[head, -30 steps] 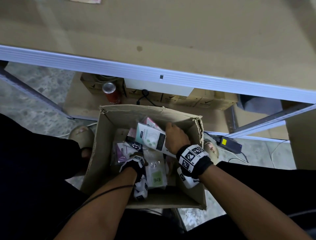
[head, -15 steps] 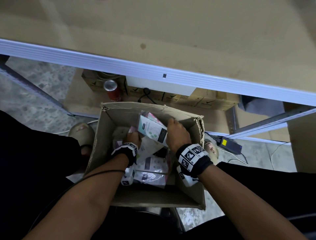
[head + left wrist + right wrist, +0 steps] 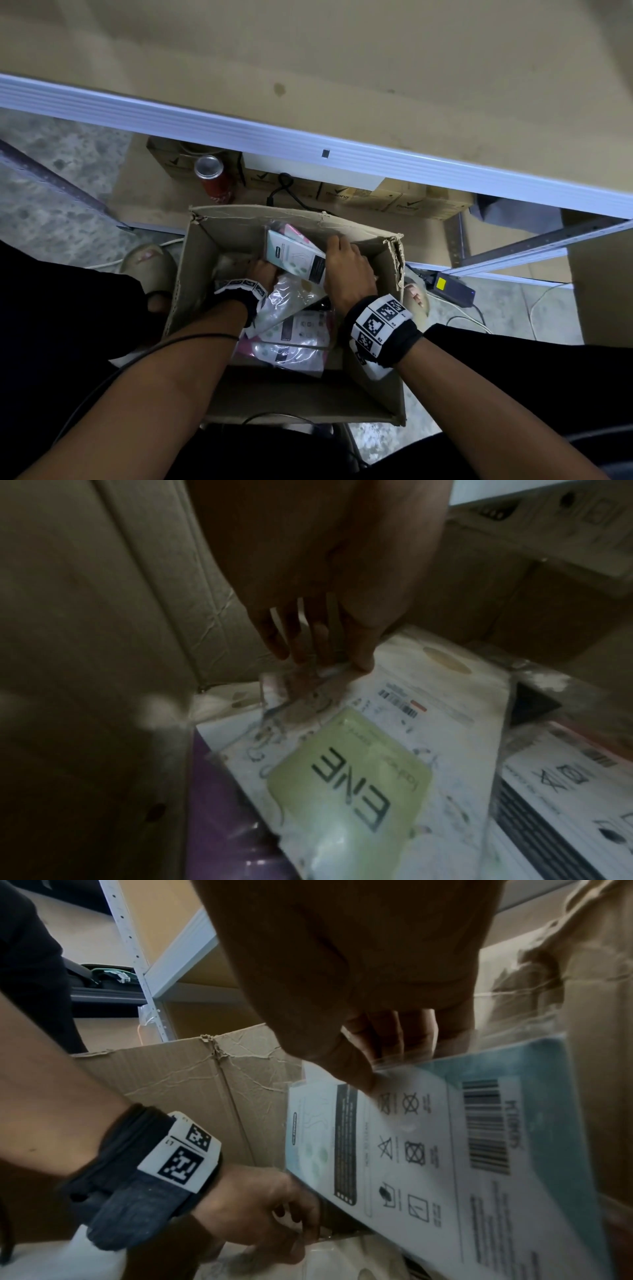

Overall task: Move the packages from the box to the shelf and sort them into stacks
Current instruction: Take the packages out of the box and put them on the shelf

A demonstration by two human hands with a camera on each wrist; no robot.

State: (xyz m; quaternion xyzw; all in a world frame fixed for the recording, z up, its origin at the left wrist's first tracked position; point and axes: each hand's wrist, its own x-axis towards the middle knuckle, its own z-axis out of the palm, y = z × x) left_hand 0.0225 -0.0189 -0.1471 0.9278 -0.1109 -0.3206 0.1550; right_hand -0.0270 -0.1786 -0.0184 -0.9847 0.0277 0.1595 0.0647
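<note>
An open cardboard box (image 3: 191, 291) stands on the floor below the tan shelf (image 3: 342, 51). Several flat plastic-wrapped packages lie inside it. My right hand (image 3: 346, 267) grips a pale blue and white package (image 3: 294, 257) by its edge and holds it tilted near the far wall of the box. The right wrist view shows fingers (image 3: 387, 1039) and thumb pinching that package (image 3: 445, 1150). My left hand (image 3: 262, 274) reaches deep into the left side of the box. Its fingertips (image 3: 318, 664) pinch the top of a clear bag with a green label (image 3: 346, 772).
A red can (image 3: 214, 178) and small brown cartons (image 3: 376, 198) sit under the shelf behind the box. A black power adapter (image 3: 452, 289) with cables lies on the floor at the right. My sandalled foot (image 3: 147, 263) stands left of the box.
My left hand has pushed forward and deeper into the box's left side and taken the green-labelled bag by its top. My right hand has kept hold of the blue and white package.
</note>
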